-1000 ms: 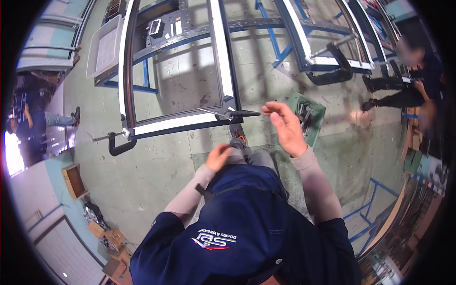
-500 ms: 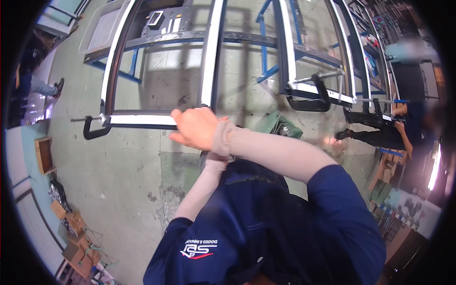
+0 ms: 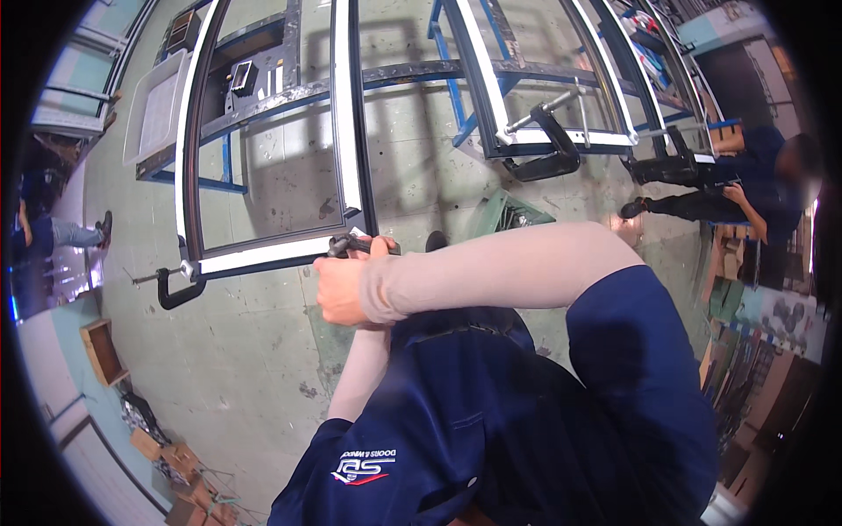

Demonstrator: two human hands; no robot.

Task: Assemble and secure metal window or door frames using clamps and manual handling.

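Note:
A black C-clamp (image 3: 340, 246) sits by the near right corner of a black-and-white window frame (image 3: 263, 256). The fingers of my left hand (image 3: 380, 248) curl around the clamp's body; the rest of that hand is hidden behind my right wrist. Just below the clamp, my right hand (image 3: 340, 291) is closed, its fingers curled inward. What lies inside its grip is hidden. Another black C-clamp (image 3: 175, 289) is fixed at the frame's near left corner.
More frames (image 3: 566, 138) with a large black clamp (image 3: 553, 149) rest to the right on blue-legged stands (image 3: 456, 96). A green crate (image 3: 504, 215) sits on the floor. One co-worker (image 3: 754, 188) is at right, another (image 3: 61, 232) at far left. A white tub (image 3: 158, 114) stands back left.
My right hand has drawn back toward me off the frame's corner and its fingers have curled in. The black clamp there has come into sight. The whole view has shifted slightly.

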